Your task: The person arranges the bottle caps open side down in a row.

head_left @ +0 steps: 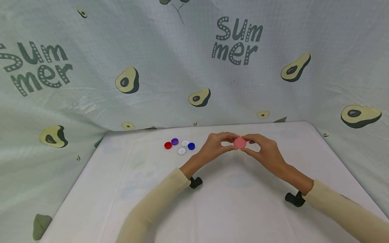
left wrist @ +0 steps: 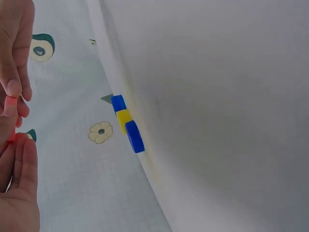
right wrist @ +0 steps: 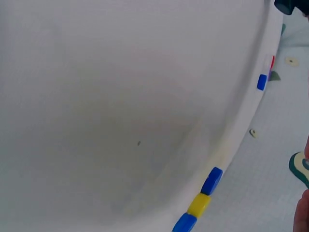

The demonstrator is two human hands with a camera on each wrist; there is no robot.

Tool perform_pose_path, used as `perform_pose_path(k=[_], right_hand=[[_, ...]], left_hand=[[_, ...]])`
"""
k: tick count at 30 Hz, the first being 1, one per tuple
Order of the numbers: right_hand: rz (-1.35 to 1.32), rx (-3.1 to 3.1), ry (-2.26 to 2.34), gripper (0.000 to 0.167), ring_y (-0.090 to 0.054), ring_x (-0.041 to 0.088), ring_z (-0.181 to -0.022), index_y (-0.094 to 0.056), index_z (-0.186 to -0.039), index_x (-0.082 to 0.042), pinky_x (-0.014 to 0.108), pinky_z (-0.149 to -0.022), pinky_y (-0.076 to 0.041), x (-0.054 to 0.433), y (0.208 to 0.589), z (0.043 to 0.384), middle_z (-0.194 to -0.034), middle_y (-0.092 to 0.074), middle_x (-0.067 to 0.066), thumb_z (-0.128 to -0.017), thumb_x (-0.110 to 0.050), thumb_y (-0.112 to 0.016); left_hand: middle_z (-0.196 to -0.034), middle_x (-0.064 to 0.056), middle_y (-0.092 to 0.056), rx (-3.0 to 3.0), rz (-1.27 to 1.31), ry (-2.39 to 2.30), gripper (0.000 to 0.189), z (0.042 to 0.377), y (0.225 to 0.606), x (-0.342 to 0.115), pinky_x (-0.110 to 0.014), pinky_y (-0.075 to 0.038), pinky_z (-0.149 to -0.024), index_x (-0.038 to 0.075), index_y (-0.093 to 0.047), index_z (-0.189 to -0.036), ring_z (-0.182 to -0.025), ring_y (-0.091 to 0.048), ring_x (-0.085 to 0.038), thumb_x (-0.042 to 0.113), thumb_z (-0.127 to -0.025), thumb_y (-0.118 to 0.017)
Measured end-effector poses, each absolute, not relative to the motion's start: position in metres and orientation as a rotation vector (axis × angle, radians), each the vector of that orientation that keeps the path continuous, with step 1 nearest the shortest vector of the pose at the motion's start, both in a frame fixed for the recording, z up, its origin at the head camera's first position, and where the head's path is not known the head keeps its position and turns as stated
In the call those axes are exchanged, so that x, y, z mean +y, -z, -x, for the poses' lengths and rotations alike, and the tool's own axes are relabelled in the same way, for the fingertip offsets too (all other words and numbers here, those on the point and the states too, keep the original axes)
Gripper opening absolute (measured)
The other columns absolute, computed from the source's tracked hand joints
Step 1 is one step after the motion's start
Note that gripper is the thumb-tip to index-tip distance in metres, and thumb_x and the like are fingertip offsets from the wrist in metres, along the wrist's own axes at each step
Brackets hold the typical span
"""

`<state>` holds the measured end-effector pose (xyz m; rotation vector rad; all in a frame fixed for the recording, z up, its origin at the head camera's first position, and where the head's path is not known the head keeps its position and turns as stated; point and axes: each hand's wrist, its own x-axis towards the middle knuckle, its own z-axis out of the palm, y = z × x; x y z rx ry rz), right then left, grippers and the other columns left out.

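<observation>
A coral-pink bottle cap (head_left: 240,142) is raised above the far part of the table, its round face toward the head camera. My left hand (head_left: 214,144) pinches its left side between thumb and fingers. On the opposite side, my right hand (head_left: 265,151) pinches it the same way. Edge-on, the pink cap (left wrist: 10,108) shows between both hands in the left wrist view. Behind the hands, a yellow bottle cap (left wrist: 124,119) sits between two blue caps (left wrist: 134,137); in the head view the hands mostly hide this row.
Left of my hands lie a red cap (head_left: 168,145), a purple cap (head_left: 174,141), a blue cap (head_left: 191,146) and two white caps (head_left: 182,151). The white-covered table (head_left: 127,202) ends at a hanging cloth (head_left: 164,60) with avocado prints. Black wrist mounts (head_left: 294,199) stick out below both sleeves.
</observation>
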<state>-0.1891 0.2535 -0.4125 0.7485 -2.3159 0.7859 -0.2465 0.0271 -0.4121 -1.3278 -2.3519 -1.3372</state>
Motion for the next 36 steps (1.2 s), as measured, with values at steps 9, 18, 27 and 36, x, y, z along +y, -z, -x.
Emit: perform_pose_path(k=[9,18,27,36], right_hand=[[-0.675,-2.351,-0.757,0.055,-0.069,0.025,-0.098,-0.068,-0.121,-0.003,0.001,-0.095,-0.039,0.276,0.408,0.193,-0.114,-0.072,0.010,-0.071,-0.001,-0.091],[-0.663,-2.412,-0.706,0.052,-0.071,0.029,-0.098,-0.072,-0.119,-0.002,0.021,-0.089,-0.056,0.309,0.411,0.212,-0.110,-0.075,0.012,-0.071,0.003,-0.090],[-0.605,-2.610,-0.763,0.043,-0.070,0.038,-0.100,-0.071,-0.123,-0.001,0.058,-0.082,-0.058,0.345,0.418,0.243,-0.115,-0.074,0.018,-0.083,-0.007,-0.085],[-0.425,-2.758,-0.872,0.039,-0.068,0.043,-0.106,-0.068,-0.125,0.004,0.056,-0.091,-0.055,0.360,0.432,0.266,-0.120,-0.070,0.025,-0.089,-0.005,-0.079]], left_hand=[[-0.120,-0.008,-0.073,-2.381,1.303,1.378,0.041,0.257,0.409,0.059,-0.023,-0.055,-0.095,0.004,-0.068,-0.128,-0.106,-0.071,-0.017,0.011,-0.089,-0.078],[-0.114,-0.005,-0.073,-2.544,1.283,1.309,0.036,0.277,0.400,0.093,-0.027,-0.055,-0.097,0.005,-0.068,-0.118,-0.105,-0.069,-0.018,0.012,-0.085,-0.081],[-0.115,-0.002,-0.074,-2.701,1.194,1.218,0.037,0.301,0.408,0.126,-0.011,-0.051,-0.089,0.008,-0.071,-0.125,-0.104,-0.069,-0.011,0.019,-0.090,-0.077],[-0.114,0.000,-0.074,-2.766,1.051,1.242,0.031,0.322,0.427,0.156,-0.014,-0.050,-0.089,0.010,-0.075,-0.122,-0.107,-0.065,-0.012,0.016,-0.092,-0.076]])
